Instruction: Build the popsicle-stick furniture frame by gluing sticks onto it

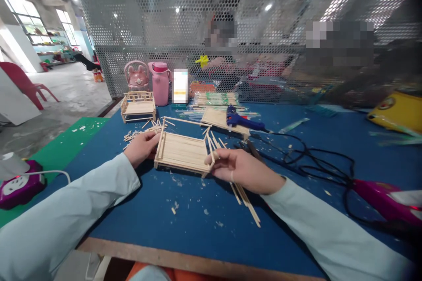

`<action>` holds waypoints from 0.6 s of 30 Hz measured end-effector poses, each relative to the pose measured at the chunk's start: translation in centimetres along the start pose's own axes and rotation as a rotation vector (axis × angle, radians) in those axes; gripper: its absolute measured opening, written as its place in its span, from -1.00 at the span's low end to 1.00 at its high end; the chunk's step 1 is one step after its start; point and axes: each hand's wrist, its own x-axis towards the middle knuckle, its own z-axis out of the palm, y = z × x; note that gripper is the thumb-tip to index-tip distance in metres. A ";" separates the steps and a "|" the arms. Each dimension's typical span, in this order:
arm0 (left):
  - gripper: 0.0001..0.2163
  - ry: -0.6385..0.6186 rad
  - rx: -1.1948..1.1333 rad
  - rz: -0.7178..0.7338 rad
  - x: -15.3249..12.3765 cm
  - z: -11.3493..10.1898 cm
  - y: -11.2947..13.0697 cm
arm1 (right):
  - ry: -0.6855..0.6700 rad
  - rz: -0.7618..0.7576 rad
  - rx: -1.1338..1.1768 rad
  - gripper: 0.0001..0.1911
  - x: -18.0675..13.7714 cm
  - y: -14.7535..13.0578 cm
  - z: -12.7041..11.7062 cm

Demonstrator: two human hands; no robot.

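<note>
A small bed frame made of wooden sticks (183,149) is held between my two hands over the blue table. Its slatted base tilts toward me, and thin sticks form its back rail and sides. My left hand (142,147) grips the left end, fingers partly behind it. At the right end, my right hand (242,169) pinches the side frame near the front corner. Long loose sticks (245,199) stick out from under my right hand. Short cut sticks (136,135) lie in a pile beyond my left hand.
Behind stand a finished-looking stick bench (138,107), a pink bottle (160,83) and a metal mesh screen (184,22). A blue glue gun (244,120) rests on a wooden panel (214,118), its black cable running right. Purple power strips (23,184) sit at both sides. Glue scraps dot the table.
</note>
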 end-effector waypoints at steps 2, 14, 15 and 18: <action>-0.63 0.015 0.150 0.051 0.2 -0.4 0.0 | 0.004 0.060 0.083 -0.82 0.3 0.2 -0.1; -0.66 0.003 0.279 0.105 -0.1 -0.4 0.3 | 0.321 0.098 0.071 -0.86 2.0 0.6 0.2; -0.66 -0.006 0.266 0.101 -0.1 -0.4 0.3 | 0.330 0.099 0.040 -0.86 2.1 0.7 0.2; -0.61 -0.023 0.312 0.150 -0.1 -0.3 0.2 | 0.367 0.096 -0.027 -0.88 2.4 0.8 0.2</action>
